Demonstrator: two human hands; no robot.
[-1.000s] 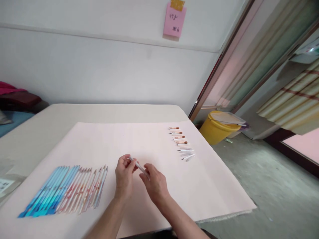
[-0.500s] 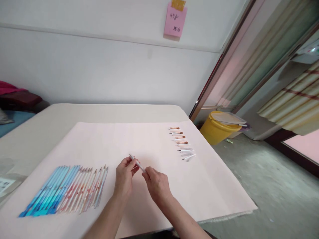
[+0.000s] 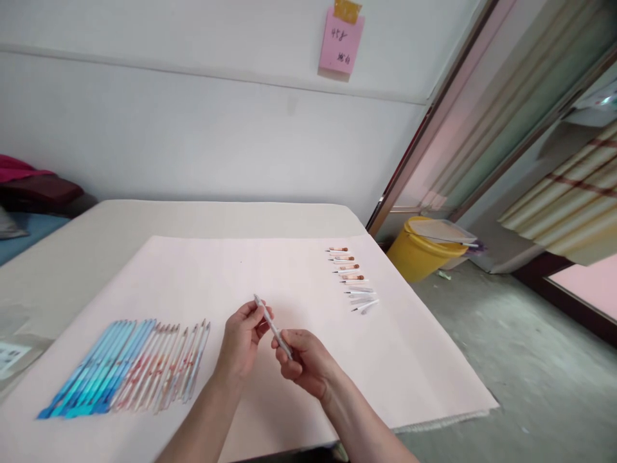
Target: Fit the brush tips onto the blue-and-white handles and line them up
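Both my hands hold one slim white pen above the pale cloth. My left hand pinches it near its upper end, fingers closed. Around the lower end, the fingers of my right hand are wrapped. To the left lies a row of blue pens, with several pale pens with reddish patterns beside them. Thin white refills with dark tips and small pieces with brown ends lie in a column at the right of the cloth.
The pale cloth covers the table. A plastic bag with a label lies at the left edge. A yellow bin stands on the floor to the right. On the wall behind hangs a pink note.
My right hand has turned palm-up and shifted slightly down, showing more of the pen. The pen now points more steeply. My left hand has hardly moved, still pinching it.
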